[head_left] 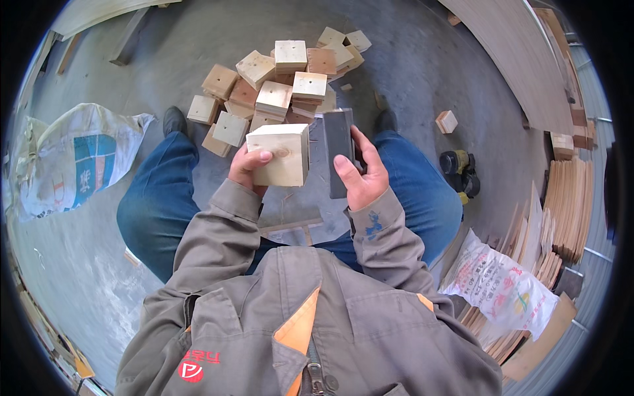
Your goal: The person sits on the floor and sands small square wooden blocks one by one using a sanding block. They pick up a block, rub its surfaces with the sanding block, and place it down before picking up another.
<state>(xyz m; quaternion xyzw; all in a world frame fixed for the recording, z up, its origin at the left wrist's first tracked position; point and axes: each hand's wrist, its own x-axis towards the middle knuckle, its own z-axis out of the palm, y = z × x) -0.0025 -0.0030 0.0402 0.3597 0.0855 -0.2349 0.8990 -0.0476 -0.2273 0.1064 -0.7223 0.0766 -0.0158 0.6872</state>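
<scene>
My left hand grips a thick, pale square wooden block, thumb on its near face and the other fingers mostly hidden behind. A knot shows on that face. Beside it, a short gap away, my right hand holds a dark grey, flat rectangular block upright, with the thumb on one side and fingers along its edge. Its exact kind I cannot make out. Beyond both hands, a loose pile of square wooden blocks lies on the floor between my feet, several with a small hole in the top.
A white and blue sack lies left of my leg. To the right are a lone wooden block, a yellow and black tool, a white printed sack and stacked thin boards. A large panel stands at far right.
</scene>
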